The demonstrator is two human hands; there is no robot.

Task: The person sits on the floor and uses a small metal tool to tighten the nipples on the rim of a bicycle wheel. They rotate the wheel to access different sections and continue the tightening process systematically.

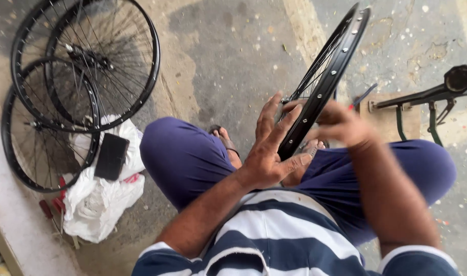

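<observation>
Head view shows a black bicycle rim point(329, 71) standing upright between the knees, running toward 1 o'clock. The left hand point(272, 148) presses open-palmed against its edge, steadying it; the blurred right hand point(343, 125) curls around the rim. 3 spare wheels point(80, 87) lie at 10 o'clock.

A seated person in blue trousers and a striped shirt holds a black spoked wheel rim point(325, 76) upright between the knees. The left hand point(269, 153) lies flat against the rim's near side, fingers spread; the right hand point(343, 125), blurred, grips its right edge. Far left, more black wheels point(85, 66) lie stacked on the concrete floor point(233, 56), beside a white plastic bag point(98, 202). A metal stand point(427, 97) sits at right.
</observation>
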